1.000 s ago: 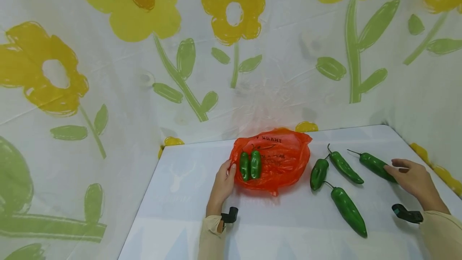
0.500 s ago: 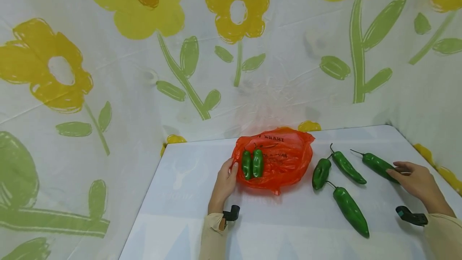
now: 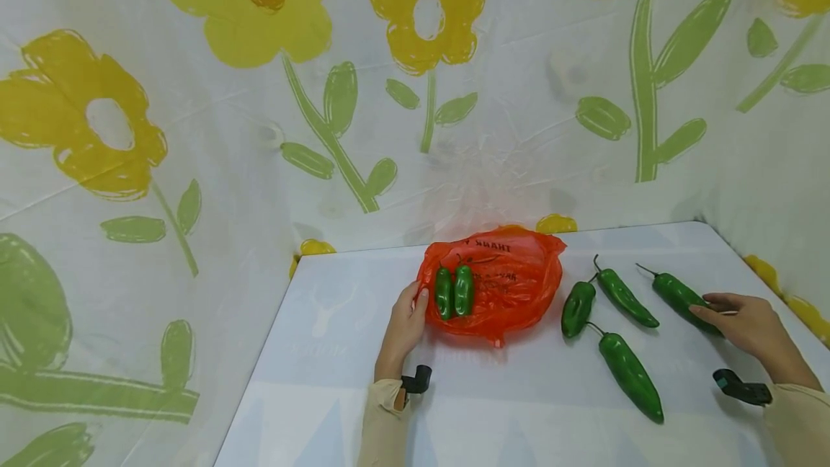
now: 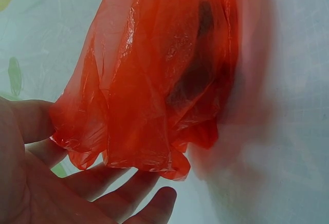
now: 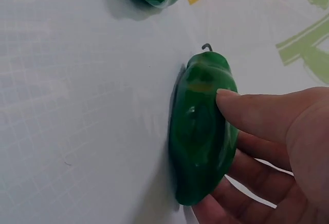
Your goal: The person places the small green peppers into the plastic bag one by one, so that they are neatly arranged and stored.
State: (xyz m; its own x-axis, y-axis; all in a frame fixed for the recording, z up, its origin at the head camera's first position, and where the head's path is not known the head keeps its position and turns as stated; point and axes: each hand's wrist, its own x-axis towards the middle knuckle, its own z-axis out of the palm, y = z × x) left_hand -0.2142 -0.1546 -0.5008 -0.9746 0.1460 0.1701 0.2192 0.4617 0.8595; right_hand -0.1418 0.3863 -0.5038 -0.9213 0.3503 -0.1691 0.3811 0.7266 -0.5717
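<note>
My left hand [image 3: 403,323] pinches the left rim of a red plastic bag [image 3: 519,301]; in the left wrist view thumb and forefinger hold the bag's edge [image 4: 133,131] while the other fingers spread below. Two green peppers [image 3: 463,290] lie side by side in the bag's mouth. At the right, my right hand [image 3: 746,319] grips the lower end of another long green pepper [image 3: 677,298]. Up close in the right wrist view, the thumb presses on that pepper [image 5: 200,131] and the fingers reach along its other side. Its stem points away from the hand.
Three more green peppers, one short [image 3: 577,308], one slim [image 3: 624,298] and one large [image 3: 632,377], lie between the bag and my right hand. All rest on a pale table [image 3: 519,409]. A flower-printed curtain [image 3: 519,92] hangs behind and beside it.
The gripped pepper has shifted slightly and turned a little under my right hand. The left hand keeps its hold on the bag. The whole head view has drifted slightly.
</note>
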